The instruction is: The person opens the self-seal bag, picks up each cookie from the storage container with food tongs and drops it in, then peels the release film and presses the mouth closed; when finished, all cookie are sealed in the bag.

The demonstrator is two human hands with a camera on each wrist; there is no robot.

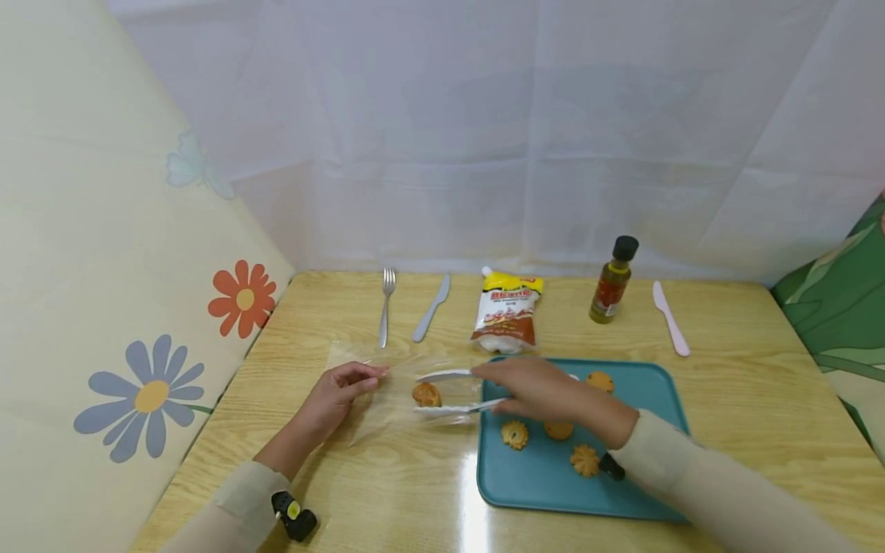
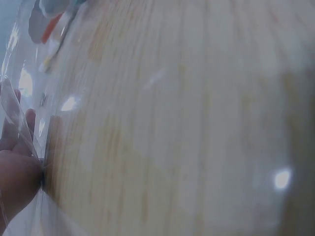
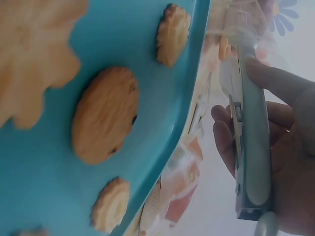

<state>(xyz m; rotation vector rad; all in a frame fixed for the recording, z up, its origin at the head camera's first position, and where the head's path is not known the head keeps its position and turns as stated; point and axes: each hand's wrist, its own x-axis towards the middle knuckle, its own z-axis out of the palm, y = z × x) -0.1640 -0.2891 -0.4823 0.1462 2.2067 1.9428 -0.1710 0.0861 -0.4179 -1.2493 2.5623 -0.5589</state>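
Head view — tongs (image 1: 452, 392) tips leftward

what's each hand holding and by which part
Left hand pinches the clear plastic bag at its open edge. Right hand grips the tongs at their handle end.

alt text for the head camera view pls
A right hand holds tongs around a cookie inside a clear bag that the left hand pinches open, beside a teal tray of cookies on a wooden table.
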